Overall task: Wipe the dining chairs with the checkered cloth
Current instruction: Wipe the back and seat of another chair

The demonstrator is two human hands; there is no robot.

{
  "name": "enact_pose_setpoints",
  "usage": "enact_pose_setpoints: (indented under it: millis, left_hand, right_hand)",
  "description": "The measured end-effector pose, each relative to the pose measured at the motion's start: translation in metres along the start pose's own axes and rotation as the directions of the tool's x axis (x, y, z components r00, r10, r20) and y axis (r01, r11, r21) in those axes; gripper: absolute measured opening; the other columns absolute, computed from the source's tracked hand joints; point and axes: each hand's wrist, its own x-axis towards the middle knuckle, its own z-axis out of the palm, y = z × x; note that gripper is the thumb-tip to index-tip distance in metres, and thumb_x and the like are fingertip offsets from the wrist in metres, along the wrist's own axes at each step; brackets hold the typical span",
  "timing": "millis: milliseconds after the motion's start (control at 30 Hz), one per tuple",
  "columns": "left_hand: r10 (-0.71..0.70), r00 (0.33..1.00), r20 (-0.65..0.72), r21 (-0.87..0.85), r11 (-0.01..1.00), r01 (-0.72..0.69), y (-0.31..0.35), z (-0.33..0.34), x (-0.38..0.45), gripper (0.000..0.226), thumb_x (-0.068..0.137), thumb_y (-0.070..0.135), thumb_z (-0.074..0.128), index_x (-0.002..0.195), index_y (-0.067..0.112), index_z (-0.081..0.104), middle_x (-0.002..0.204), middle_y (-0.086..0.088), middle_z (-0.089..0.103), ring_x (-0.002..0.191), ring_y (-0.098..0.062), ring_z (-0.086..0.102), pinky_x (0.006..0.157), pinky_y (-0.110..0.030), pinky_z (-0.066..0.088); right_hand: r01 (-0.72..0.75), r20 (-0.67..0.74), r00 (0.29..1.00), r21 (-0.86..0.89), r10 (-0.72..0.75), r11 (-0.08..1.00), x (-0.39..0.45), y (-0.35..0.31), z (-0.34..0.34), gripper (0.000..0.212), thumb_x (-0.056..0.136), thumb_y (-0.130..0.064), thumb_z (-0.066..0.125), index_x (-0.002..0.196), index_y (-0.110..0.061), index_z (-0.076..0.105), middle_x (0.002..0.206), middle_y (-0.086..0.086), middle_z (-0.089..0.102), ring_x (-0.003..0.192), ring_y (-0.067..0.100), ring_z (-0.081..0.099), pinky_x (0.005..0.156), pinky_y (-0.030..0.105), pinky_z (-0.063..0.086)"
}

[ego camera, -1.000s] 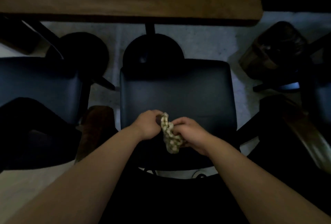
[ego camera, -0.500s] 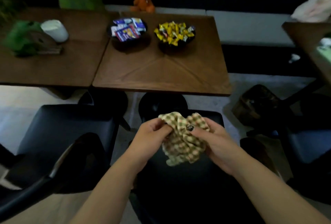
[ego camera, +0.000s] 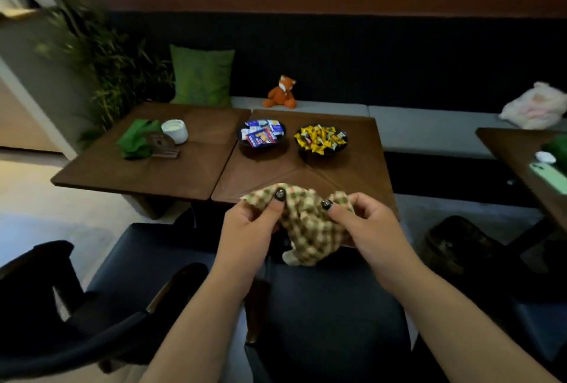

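Both of my hands hold the checkered cloth [ego camera: 306, 229], a green-and-cream check, bunched up in the air above a dark padded dining chair [ego camera: 331, 306]. My left hand [ego camera: 248, 223] pinches its left top edge. My right hand [ego camera: 365, 223] grips its right side. The cloth's lower end hangs loose just over the chair seat. A second dark chair [ego camera: 147, 263] stands to the left, its curved backrest [ego camera: 61, 349] at the lower left. Another chair seat [ego camera: 540, 327] shows at the right edge.
Two wooden tables [ego camera: 306, 174] stand pushed together ahead, holding two bowls of wrapped sweets [ego camera: 320, 139], a white cup [ego camera: 175, 130] and a green napkin [ego camera: 138, 140]. A bench with a green cushion [ego camera: 201, 76] and a toy fox [ego camera: 280, 93] runs behind. Another table [ego camera: 521, 162] is at the right.
The view has tilted up from the chair seat to the tables and bench. My hands have lifted the cloth off the seat and spread it wider between them.
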Motion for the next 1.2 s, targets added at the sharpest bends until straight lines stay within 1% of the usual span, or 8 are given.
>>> enact_pose_setpoints:
  millis: [433, 600, 667, 767, 833, 933, 1033, 1200]
  left_hand:
    - [0.096, 0.981, -0.171, -0.127, 0.985, -0.119, 0.043, 0.048, -0.072, 0.049, 0.055, 0.046, 0.079, 0.095, 0.016, 0.074, 0.101, -0.008, 0.074, 0.098, -0.023, 0.070, 0.088, -0.044, 0.054]
    - [0.178, 0.984, -0.028, -0.073, 0.981, -0.180, 0.051, 0.052, -0.089, 0.029, 0.060, 0.033, 0.081, 0.079, 0.015, 0.070, 0.091, -0.012, 0.073, 0.085, -0.023, 0.070, 0.069, -0.030, 0.055]
    - [0.202, 0.973, 0.111, -0.022, 0.979, -0.201, 0.058, 0.048, -0.091, 0.020, 0.063, 0.013, 0.082, 0.072, 0.017, 0.064, 0.091, -0.009, 0.073, 0.082, -0.019, 0.069, 0.065, -0.027, 0.055]
    - [0.144, 0.916, 0.374, 0.144, 0.967, -0.211, 0.068, 0.039, -0.097, 0.038, 0.066, -0.011, 0.077, 0.065, 0.023, 0.060, 0.094, -0.005, 0.070, 0.084, -0.017, 0.067, 0.073, -0.032, 0.054]
    - [0.085, 0.878, 0.470, 0.230, 0.949, -0.215, 0.072, 0.029, -0.102, 0.033, 0.069, -0.008, 0.074, 0.069, 0.022, 0.059, 0.096, -0.003, 0.069, 0.089, -0.017, 0.067, 0.081, -0.042, 0.052]
    - [0.056, 0.868, 0.493, 0.267, 0.940, -0.213, 0.080, 0.004, -0.107, 0.029, 0.076, -0.015, 0.071, 0.080, 0.008, 0.053, 0.103, -0.009, 0.068, 0.097, -0.024, 0.069, 0.090, -0.053, 0.050]
    - [0.074, 0.874, 0.481, 0.296, 0.924, -0.241, 0.093, -0.037, -0.107, 0.026, 0.077, -0.012, 0.072, 0.083, 0.004, 0.053, 0.105, -0.008, 0.070, 0.096, -0.024, 0.070, 0.085, -0.044, 0.056]
    - [0.116, 0.906, 0.407, 0.399, 0.869, -0.291, 0.108, -0.131, -0.102, 0.027, 0.073, -0.012, 0.075, 0.088, 0.003, 0.058, 0.091, -0.004, 0.072, 0.083, -0.020, 0.071, 0.071, -0.031, 0.058]
  right_hand:
    - [-0.110, -0.072, 0.988, 0.285, 0.136, 0.952, -0.073, -0.009, -0.106, 0.016, 0.090, -0.010, 0.056, 0.076, -0.007, 0.063, 0.079, 0.010, 0.068, 0.078, 0.023, 0.066, 0.069, 0.037, 0.054]
    - [0.023, 0.027, 1.000, -0.322, -0.015, 0.947, -0.082, -0.024, -0.120, 0.009, 0.083, -0.018, 0.068, 0.089, -0.016, 0.061, 0.090, 0.003, 0.067, 0.083, 0.014, 0.063, 0.074, 0.034, 0.053]
    - [0.172, 0.235, 0.972, -0.617, -0.029, 0.768, -0.088, -0.026, -0.116, 0.051, 0.077, -0.034, 0.072, 0.121, -0.029, 0.048, 0.123, -0.015, 0.049, 0.110, 0.002, 0.051, 0.084, 0.017, 0.045]
    - [0.361, 0.454, 0.886, -0.552, -0.093, 0.751, -0.099, -0.030, -0.095, 0.091, 0.073, -0.046, 0.067, 0.146, -0.043, 0.012, 0.141, -0.039, 0.010, 0.133, -0.016, 0.012, 0.099, 0.003, 0.019]
    - [0.397, 0.503, 0.853, -0.453, -0.139, 0.798, -0.105, -0.031, -0.075, 0.091, 0.071, -0.042, 0.063, 0.144, -0.050, 0.010, 0.140, -0.050, 0.003, 0.133, -0.022, 0.004, 0.095, -0.006, 0.016]
    - [0.306, 0.551, 0.826, -0.266, -0.116, 0.914, -0.110, -0.036, -0.041, 0.081, 0.075, -0.023, 0.066, 0.142, -0.046, 0.026, 0.141, -0.029, 0.040, 0.133, -0.008, 0.034, 0.101, 0.011, 0.036]
    - [0.231, 0.582, 0.808, -0.165, -0.095, 0.959, -0.114, -0.041, 0.003, 0.057, 0.078, -0.005, 0.065, 0.128, -0.030, 0.054, 0.120, -0.009, 0.065, 0.114, 0.009, 0.060, 0.095, 0.032, 0.050]
    - [0.424, 0.445, 0.858, -0.331, -0.257, 0.843, -0.122, -0.045, 0.095, 0.020, 0.071, -0.010, 0.071, 0.077, -0.030, 0.070, 0.080, -0.011, 0.062, 0.077, 0.006, 0.061, 0.070, 0.025, 0.050]
